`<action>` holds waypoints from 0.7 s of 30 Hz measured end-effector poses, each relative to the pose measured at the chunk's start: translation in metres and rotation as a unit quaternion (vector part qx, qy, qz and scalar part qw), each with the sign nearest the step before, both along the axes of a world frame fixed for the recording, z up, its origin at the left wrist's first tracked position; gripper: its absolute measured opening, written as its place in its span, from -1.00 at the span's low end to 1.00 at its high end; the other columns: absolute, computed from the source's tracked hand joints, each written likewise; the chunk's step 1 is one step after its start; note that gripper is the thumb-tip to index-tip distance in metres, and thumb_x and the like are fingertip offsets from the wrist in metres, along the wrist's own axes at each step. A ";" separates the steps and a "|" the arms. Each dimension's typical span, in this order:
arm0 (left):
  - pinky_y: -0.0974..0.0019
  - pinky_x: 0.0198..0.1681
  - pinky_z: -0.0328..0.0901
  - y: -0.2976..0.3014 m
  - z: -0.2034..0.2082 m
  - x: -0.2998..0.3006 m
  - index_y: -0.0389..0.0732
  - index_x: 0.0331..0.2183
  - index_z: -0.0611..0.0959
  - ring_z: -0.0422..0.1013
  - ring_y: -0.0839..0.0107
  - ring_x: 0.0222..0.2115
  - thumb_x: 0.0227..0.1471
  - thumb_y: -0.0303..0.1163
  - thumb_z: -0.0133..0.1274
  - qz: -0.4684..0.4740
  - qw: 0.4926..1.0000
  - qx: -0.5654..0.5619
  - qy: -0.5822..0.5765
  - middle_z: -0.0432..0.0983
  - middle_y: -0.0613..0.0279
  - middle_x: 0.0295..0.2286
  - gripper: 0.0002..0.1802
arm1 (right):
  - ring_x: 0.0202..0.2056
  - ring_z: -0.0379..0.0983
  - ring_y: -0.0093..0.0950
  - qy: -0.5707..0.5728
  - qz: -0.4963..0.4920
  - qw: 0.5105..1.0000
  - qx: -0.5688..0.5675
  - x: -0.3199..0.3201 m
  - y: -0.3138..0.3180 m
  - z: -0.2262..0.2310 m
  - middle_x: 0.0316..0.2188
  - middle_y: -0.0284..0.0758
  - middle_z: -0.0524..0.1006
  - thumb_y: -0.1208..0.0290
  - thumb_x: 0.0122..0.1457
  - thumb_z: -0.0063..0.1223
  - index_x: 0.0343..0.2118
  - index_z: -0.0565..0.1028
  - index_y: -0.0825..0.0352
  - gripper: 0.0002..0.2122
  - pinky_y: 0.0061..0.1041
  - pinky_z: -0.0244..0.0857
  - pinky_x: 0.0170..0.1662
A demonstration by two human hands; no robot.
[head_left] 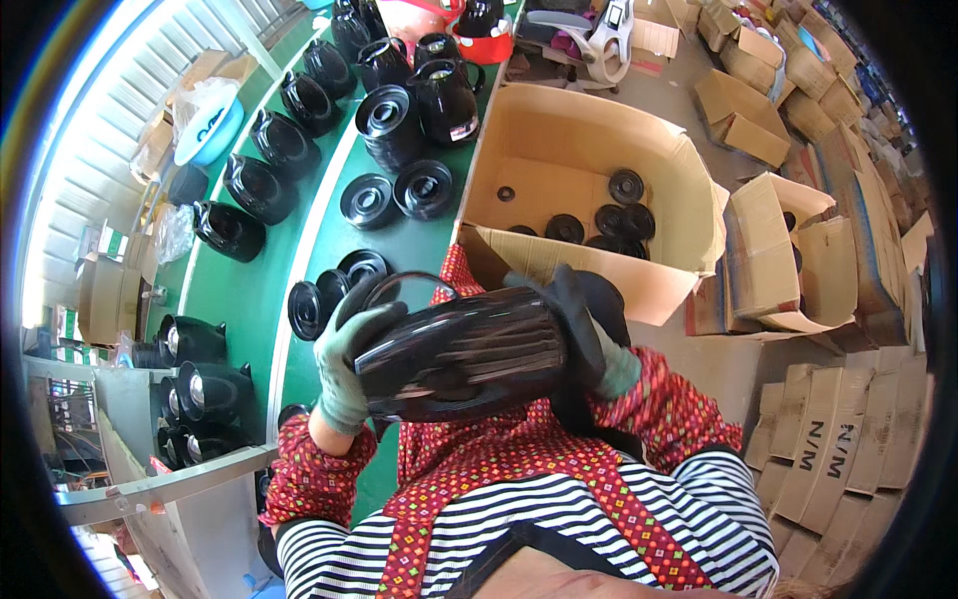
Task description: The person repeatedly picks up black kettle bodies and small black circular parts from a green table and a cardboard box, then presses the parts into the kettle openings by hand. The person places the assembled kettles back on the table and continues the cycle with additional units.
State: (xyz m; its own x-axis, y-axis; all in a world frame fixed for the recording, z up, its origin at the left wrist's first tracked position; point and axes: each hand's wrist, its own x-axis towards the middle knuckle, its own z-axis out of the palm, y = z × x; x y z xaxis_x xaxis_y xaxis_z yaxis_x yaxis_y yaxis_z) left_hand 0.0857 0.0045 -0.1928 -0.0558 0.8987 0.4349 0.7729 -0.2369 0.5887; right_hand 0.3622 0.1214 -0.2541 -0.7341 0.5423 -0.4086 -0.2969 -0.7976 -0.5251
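A glossy black jug (469, 354) lies on its side in front of my chest, held between both hands. My left hand (344, 374), in a grey-green and black glove, closes around its left end. Around the right end wraps my right hand (589, 334), gloved the same way. A thin black loop (409, 283) arches above the jug near my left fingers; whether it is the jug's handle I cannot tell. Just beyond my left hand, several round black lids (317, 301) lie on the green table (244, 299). Farther back are more lids (424, 188) and a lid stack (389, 120).
Black jugs (259, 190) line the table's left side, with others (444, 100) at the back. At right stands an open cardboard box (589, 130) holding several black discs (626, 222). Dark jugs (215, 389) lie on a rack at left. Flattened cartons (828, 439) are stacked at lower right.
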 end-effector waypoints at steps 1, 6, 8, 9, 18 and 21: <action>0.18 0.06 0.51 -0.011 -0.026 -0.003 -0.38 0.00 0.69 0.62 0.21 -0.06 -0.11 -0.38 0.46 -0.026 0.944 -0.102 -0.313 0.61 -0.10 0.04 -0.41 | 0.42 0.19 -0.16 -0.010 -0.045 0.967 0.250 0.000 0.002 -0.001 0.43 0.00 0.21 -0.22 0.38 -0.01 0.46 0.18 0.35 -0.19 -0.21 0.08 0.44; 0.10 0.30 0.30 -0.027 -0.136 -0.025 -0.31 0.21 0.52 0.42 0.20 0.19 -0.06 -0.29 0.47 -0.071 0.873 -0.263 -0.405 0.46 0.01 0.21 -0.17 | 0.53 -0.11 -0.03 0.037 -0.088 0.670 0.736 0.000 0.007 0.008 0.50 0.07 -0.01 -0.26 0.29 0.08 0.48 0.09 0.43 -0.05 -0.10 -0.19 0.51; 0.16 0.17 0.42 -0.004 -0.077 -0.009 -0.38 0.08 0.64 0.53 0.20 0.06 -0.06 -0.41 0.42 -0.020 0.886 -0.156 -0.436 0.51 -0.01 0.15 -0.36 | 0.40 0.21 -0.19 0.063 -0.132 0.826 0.544 -0.005 0.006 -0.005 0.40 -0.04 0.25 -0.04 0.43 -0.02 0.46 0.15 0.40 -0.27 -0.20 0.10 0.43; 0.19 0.11 0.48 0.005 -0.050 -0.003 -0.42 0.01 0.69 0.59 0.20 0.00 -0.05 -0.47 0.40 0.015 0.888 -0.106 -0.448 0.54 -0.02 0.13 -0.45 | 0.35 0.30 -0.26 0.084 -0.129 0.911 0.382 -0.009 0.005 -0.021 0.36 -0.09 0.32 0.03 0.46 -0.06 0.46 0.16 0.37 -0.34 -0.26 0.19 0.40; 0.19 0.12 0.48 -0.012 -0.092 -0.029 -0.39 0.09 0.63 0.61 0.26 -0.04 -0.10 -0.44 0.44 -0.051 0.906 -0.123 -0.403 0.66 0.07 -0.01 -0.32 | 0.44 0.13 -0.28 0.018 -0.129 0.865 0.485 -0.015 -0.009 -0.009 0.44 -0.09 0.21 0.04 0.44 0.04 0.45 0.16 0.42 -0.30 -0.26 0.11 0.42; 0.17 0.11 0.48 -0.015 -0.129 0.002 -0.38 0.07 0.64 0.60 0.24 -0.05 -0.07 -0.41 0.41 -0.165 0.865 -0.211 -0.424 0.66 0.05 -0.01 -0.37 | 0.47 -0.05 0.12 -0.002 -0.046 0.627 0.777 0.003 0.011 0.040 0.48 0.09 0.06 -0.11 0.09 0.35 0.44 0.27 0.23 -0.10 0.09 -0.06 0.44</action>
